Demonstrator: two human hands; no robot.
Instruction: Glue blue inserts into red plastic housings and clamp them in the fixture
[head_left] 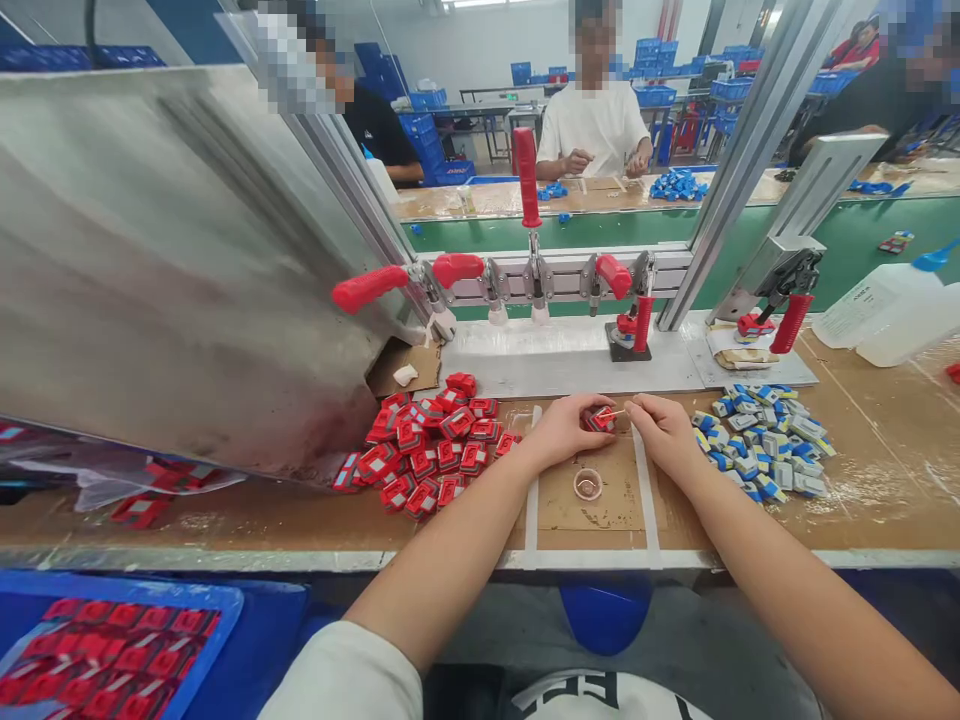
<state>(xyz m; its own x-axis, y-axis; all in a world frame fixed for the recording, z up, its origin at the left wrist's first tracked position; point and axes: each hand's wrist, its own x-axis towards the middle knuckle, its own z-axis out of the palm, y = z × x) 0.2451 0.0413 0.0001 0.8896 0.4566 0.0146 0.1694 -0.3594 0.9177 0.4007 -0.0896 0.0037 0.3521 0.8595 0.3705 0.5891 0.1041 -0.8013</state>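
Observation:
Closed around a small red plastic part (pixel 600 420) is my left hand (pixel 568 430), above a cardboard sheet (pixel 559 505) taped to the bench. Between the fingers of my right hand (pixel 660 425) is a thin, light-coloured stick (pixel 619 412), its far end against the red part. Just below both hands sits a small clear round cup (pixel 587 485). A heap of similar red parts (pixel 427 440) lies left of my left hand. To the right of my right hand is a pile of grey, blue and yellow parts (pixel 765 440).
Red-handled toggle clamps (pixel 534 265) on a metal frame stand behind my hands. A large metal housing (pixel 150 270) borders the left. White bottles (pixel 862 305) stand at right; a blue tray (pixel 232 610) holds red parts at lower left. Co-workers sit across the bench.

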